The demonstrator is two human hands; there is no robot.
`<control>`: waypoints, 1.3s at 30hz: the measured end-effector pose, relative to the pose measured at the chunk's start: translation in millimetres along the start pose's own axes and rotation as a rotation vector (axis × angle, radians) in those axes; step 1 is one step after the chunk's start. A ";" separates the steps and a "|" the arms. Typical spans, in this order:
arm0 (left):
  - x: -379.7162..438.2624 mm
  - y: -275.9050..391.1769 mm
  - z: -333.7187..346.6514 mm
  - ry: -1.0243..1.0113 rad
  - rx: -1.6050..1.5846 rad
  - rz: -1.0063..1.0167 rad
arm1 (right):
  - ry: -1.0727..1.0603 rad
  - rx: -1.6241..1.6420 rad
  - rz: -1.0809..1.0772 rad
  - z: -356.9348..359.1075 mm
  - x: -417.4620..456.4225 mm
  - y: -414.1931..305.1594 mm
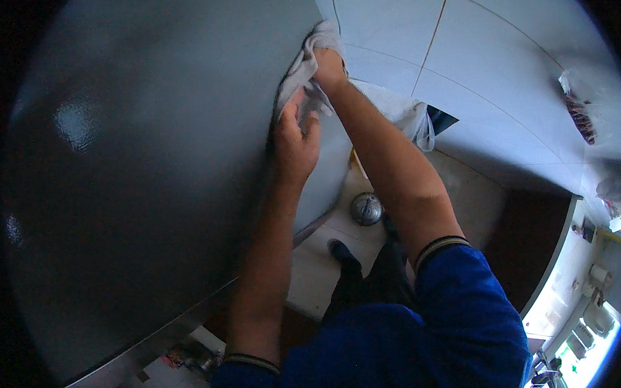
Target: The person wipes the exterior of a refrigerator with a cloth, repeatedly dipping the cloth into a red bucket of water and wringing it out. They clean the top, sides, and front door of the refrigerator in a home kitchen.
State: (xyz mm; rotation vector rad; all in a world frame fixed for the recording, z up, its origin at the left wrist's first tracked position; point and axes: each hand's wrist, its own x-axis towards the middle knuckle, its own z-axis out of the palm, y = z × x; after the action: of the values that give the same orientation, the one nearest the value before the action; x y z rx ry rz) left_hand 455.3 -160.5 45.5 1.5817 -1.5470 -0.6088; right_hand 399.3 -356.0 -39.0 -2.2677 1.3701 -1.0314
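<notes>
A pale grey cloth (300, 73) lies bunched along the edge of a large, dark grey, glossy panel (175, 112), which looks like the side or door of a refrigerator. My right hand (327, 65) is pressed into the upper part of the cloth, its fingers covered by the folds. Lower down, my left hand (298, 145) holds the cloth's lower end, with the thumb on the near side and the fingertips partly hidden. Both forearms reach up and away from me, close to the panel's edge.
White tiled wall (388, 37) stands at the right of the panel. A clear plastic bag (424, 128) hangs by a dark opening. On the floor sits a round metal object (366, 209) near my feet. A counter (554, 264) with dark side runs along the right.
</notes>
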 end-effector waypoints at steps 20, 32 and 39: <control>-26.6 -3.2 -13.4 0.217 -0.160 0.117 | -0.233 -0.129 -0.054 -85.9 45.0 -57.1; -20.2 178.0 -155.0 0.372 -0.143 0.395 | 0.101 -0.243 -0.425 -232.5 62.6 -243.6; -93.8 139.3 -157.3 0.403 -0.105 0.288 | 0.337 0.076 -0.317 -133.0 -68.1 -233.1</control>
State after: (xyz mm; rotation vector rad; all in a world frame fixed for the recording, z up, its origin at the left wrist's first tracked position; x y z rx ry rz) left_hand 490.7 -22.0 225.8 1.2764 -1.3751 -0.1921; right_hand 435.9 -166.4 159.3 -2.3816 1.0763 -1.6013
